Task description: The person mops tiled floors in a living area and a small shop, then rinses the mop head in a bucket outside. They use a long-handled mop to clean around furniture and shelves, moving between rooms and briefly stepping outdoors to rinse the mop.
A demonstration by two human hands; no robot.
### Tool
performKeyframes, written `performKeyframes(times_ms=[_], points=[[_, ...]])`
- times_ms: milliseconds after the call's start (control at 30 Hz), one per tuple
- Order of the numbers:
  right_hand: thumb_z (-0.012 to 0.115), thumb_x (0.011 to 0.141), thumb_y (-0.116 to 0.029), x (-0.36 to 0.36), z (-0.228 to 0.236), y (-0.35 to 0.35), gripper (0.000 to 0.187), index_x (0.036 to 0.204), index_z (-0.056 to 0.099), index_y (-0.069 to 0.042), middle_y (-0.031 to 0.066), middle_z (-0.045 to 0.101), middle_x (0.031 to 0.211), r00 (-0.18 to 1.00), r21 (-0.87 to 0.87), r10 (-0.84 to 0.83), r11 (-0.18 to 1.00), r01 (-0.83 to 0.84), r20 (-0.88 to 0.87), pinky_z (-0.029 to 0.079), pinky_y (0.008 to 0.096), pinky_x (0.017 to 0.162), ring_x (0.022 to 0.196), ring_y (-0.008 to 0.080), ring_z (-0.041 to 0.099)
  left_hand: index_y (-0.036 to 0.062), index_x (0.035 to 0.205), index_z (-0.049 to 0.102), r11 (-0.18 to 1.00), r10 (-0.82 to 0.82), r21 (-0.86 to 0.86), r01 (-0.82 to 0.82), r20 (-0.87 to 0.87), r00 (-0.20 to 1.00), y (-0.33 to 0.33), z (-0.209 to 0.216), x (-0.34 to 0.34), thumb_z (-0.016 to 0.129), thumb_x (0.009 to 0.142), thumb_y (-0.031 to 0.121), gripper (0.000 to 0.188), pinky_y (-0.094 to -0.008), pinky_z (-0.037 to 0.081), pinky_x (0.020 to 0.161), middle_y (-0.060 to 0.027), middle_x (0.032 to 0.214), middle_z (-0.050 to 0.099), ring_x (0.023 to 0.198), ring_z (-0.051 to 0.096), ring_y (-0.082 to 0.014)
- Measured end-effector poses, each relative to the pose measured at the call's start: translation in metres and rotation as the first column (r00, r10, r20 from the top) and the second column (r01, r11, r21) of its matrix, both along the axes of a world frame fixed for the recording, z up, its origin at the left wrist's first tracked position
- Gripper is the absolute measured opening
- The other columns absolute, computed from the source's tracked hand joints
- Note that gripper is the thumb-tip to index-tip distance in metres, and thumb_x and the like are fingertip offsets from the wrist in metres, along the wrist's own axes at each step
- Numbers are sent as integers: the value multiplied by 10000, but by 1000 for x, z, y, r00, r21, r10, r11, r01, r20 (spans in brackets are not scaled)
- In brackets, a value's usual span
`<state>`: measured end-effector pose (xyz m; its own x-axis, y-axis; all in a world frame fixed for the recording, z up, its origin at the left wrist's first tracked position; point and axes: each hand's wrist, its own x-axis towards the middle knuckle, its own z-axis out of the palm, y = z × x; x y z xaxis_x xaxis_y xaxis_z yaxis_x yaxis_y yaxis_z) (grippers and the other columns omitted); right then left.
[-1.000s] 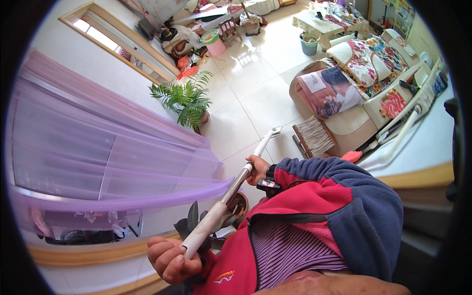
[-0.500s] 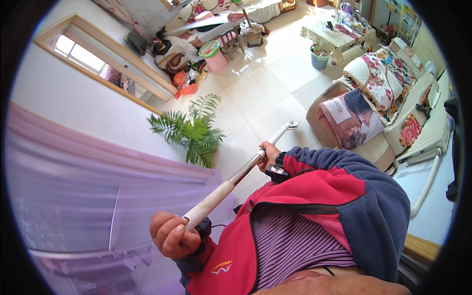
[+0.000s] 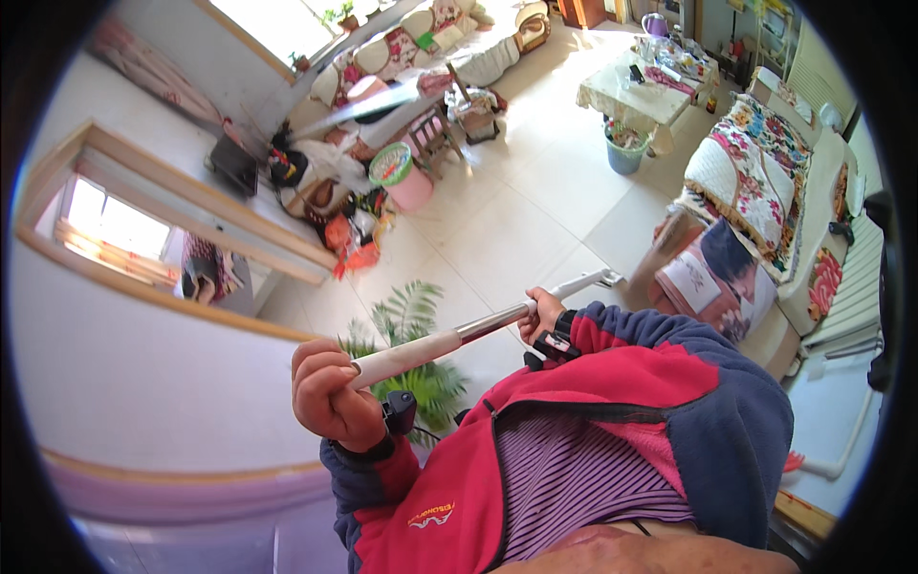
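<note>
Person in a red and navy jacket (image 3: 593, 383), both hands on a pole (image 3: 411, 359), held aslant in front of the chest. Left hand (image 3: 335, 397) on the near white end: fingers curled shut around it. Right hand (image 3: 545, 316) farther along, by the joint between the metal stretch and the far white part; fingers wrapped round, some hidden from me. Far end runs out over the tiled floor (image 3: 478, 239) toward the sofa, small fitting (image 3: 609, 277) at the tip; can't tell if that touches anything. Black gadget (image 3: 400, 411) on the left wrist, another on the right.

Leafy plant (image 3: 426, 392) below and behind the pole, partly covered by it. Sofa's near end carries a picture cushion (image 3: 712, 282); floral cover (image 3: 741, 172) lies farther along the seat. Table (image 3: 598, 96) beyond, cloth on top, dark phone (image 3: 636, 74) near the middle of the tabletop, purple jug (image 3: 655, 24) by the far edge. Bin (image 3: 626, 158) on the floor just beside the tabletop's near edge. Pink bucket (image 3: 411, 191) across the floor, chair (image 3: 435, 139) next to it, orange-red bag (image 3: 356, 256) nearby.
</note>
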<state>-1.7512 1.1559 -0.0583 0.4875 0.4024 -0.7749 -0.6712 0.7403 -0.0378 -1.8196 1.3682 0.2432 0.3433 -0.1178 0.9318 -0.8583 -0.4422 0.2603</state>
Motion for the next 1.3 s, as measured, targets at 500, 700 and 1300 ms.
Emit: performKeyframes(times_ms=[500,700,1300], points=[[419,893,-388,268,27,-25,293,761,388,-128,21,459,590,935,157,-356,923,350,5,313,260,433,507,124,407,60,743,465,922,-378,-91,375,-13,926,-46,17,352,408,716,-10,94,-303,351,517,-54,615,419,576,427,-194],[410,897,-398,346,36,-28,329,748,419,-105,18,437,582,843,122,-536,840,529,30,315,265,449,518,133,409,64,744,466,800,-589,-100,591,55,806,-63,21,472,422,710,20,70,-302,328,495,-49,609,408,563,414,-193],[474,892,-459,450,-2,-13,376,679,444,-150,-9,475,584,422,165,-906,418,893,8,311,270,475,530,132,428,104,724,512,281,-949,62,958,166,268,-113,-7,648,638,790,143,148,-274,344,392,1,599,463,518,443,-157]])
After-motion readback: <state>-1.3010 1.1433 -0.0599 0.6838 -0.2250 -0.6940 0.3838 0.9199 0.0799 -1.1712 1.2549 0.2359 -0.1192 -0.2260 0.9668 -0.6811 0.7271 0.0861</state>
